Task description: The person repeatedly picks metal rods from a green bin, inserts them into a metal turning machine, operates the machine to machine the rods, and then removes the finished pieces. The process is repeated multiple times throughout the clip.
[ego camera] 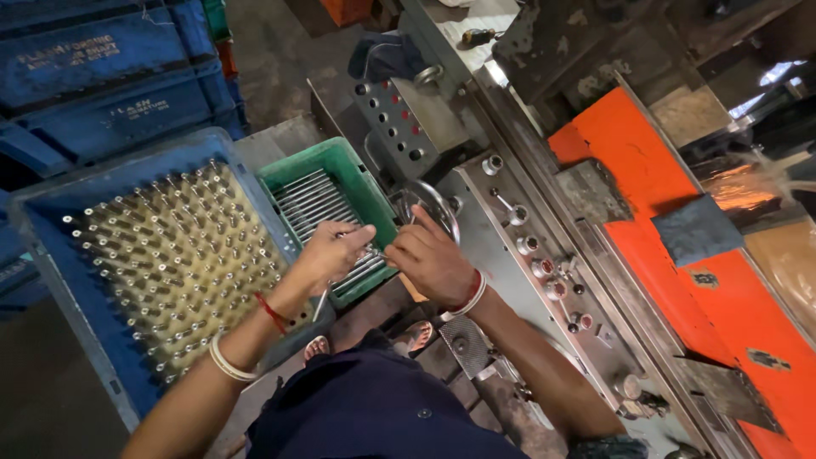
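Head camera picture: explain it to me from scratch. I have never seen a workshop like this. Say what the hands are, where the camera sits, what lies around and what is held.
The camera sits on a person's head and looks straight down, so you see their own two bare arms reaching away from the body. The left hand and the right hand meet over a small green crate that holds thin metal rods lying side by side. The left hand grips a few of these rods; the right hand is beside it at the crate's edge, and I cannot tell whether it holds anything. To the left stands a large blue crate filled with many similar pieces standing on end. To the right is a grey machine panel with knobs and a round handwheel, and beyond it an orange machine body. More blue crates are stacked at the top left.
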### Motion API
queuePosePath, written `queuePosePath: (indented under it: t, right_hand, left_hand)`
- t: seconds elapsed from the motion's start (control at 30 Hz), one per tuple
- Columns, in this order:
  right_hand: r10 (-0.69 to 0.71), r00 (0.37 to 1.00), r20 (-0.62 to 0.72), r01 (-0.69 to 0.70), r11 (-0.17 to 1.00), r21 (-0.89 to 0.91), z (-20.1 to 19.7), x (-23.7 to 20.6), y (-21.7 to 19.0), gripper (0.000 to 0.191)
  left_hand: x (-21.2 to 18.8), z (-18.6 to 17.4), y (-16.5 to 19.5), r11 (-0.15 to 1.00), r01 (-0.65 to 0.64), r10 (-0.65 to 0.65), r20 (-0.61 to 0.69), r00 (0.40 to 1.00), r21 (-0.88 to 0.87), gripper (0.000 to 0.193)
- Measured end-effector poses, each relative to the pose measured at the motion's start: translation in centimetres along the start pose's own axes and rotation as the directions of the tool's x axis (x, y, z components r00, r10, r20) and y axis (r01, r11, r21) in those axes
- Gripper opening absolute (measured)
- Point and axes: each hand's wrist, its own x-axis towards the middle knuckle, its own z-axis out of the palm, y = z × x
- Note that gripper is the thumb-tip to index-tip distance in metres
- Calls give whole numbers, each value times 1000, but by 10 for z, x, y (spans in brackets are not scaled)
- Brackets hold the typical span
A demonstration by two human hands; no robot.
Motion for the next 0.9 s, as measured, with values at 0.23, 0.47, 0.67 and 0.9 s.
queuePosePath:
  t: [0.23, 0.47, 0.67, 0.9]
  right_hand:
    - [204, 976, 75, -215, 864, 456, 24, -8, -2, 18]
    - [609, 740, 286, -37, -387, 921, 45, -4, -54, 49]
    - [818, 561, 126, -140, -57, 989, 63, -4, -39, 32]
    - [924, 368, -107, -720, 356, 596, 95, -173, -26, 39]
  left_hand:
    - [-9, 10, 12, 1000, -7, 7, -13, 1000, -23, 39]
    - [-14, 29, 35, 682, -716, 724, 1, 690, 148, 42]
    - [14, 27, 26, 869, -486, 493, -97, 864, 87, 33]
    - [46, -75, -30, 746, -179, 207, -32, 978, -641, 18]
